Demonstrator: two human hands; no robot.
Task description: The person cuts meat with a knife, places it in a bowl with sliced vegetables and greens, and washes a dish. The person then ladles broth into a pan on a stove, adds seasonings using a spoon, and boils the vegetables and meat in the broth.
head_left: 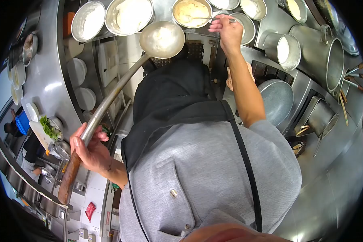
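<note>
Silvery metal, a long-handled wok ladle with a brown wooden end (113, 97) sits clasped in the left hand (90, 148), its round scoop near the bowls ahead. The right hand (228, 35) grips a thin metal spoon (201, 17), its tip in pale-yellow mixture (185, 9) inside a round steel bowl (191, 27).

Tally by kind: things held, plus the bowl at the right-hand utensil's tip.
Long, brown-ended silver metal ladle, in left hand: 1
Slim silver metal utensil, in right hand: 1
Round metal bowl of yellow food: 1
Total: 3
</note>
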